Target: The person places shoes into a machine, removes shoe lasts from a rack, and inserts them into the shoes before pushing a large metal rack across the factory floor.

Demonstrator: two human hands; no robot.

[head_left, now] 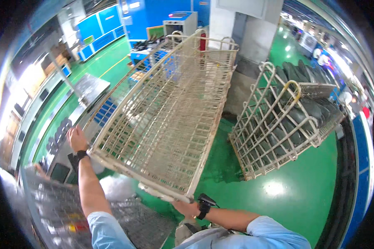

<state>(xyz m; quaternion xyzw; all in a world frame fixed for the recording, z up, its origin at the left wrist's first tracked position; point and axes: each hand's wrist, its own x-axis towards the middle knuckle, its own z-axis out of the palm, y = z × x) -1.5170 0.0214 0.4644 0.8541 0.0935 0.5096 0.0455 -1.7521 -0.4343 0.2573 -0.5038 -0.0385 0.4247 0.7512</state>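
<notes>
A large off-white wire rack cart (162, 137) with several mesh shelves stands tilted in the view before me. My left hand (77, 140) is beside its near left corner, fingers curled; whether they hold a thin rail there is hidden. At the near right corner, my right hand (186, 208) touches the bottom edge of the frame, its fingers out of sight behind the edge. Both wrists wear dark bands. The shelves I can see through the mesh carry nothing distinct.
A second wire cart (274, 145), loaded with dark rounded pieces, stands to the right. A pillar (253, 43) and a blue machine (139, 25) are behind. Lower left is a grey mesh surface (141, 220) with clear plastic. The floor (278, 199) is green. People work far right.
</notes>
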